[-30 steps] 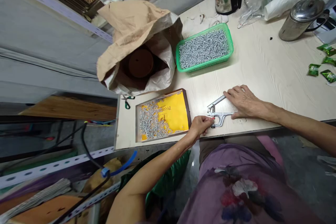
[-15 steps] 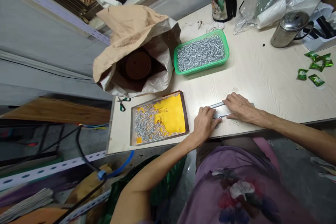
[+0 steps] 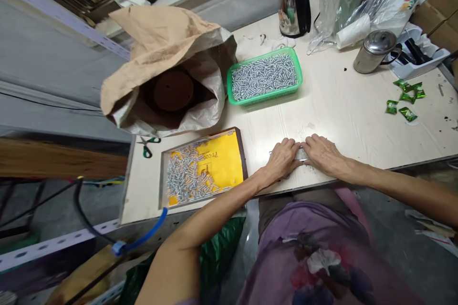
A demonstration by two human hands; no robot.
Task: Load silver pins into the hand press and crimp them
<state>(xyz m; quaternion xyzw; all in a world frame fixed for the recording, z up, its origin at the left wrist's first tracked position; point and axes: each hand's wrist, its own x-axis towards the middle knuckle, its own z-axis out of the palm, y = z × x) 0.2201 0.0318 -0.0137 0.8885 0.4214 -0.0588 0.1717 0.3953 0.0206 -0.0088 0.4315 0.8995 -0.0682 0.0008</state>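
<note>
Now the left hand (image 3: 282, 158) has come in beside the right hand (image 3: 324, 156), both curled tightly over the metal tool (image 3: 301, 154), apparently squeezing it.

Silver metal tool (image 3: 301, 154), low over the table (image 3: 343, 109)!
It runs lengthwise near the front edge, mostly covered, middle showing.

The metal tool (image 3: 301, 154) is mostly hidden (middle shows).

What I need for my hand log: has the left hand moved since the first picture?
Yes. Judged against the yellow-lined tray, the left hand has shifted right, away from it and toward the right hand.
</note>
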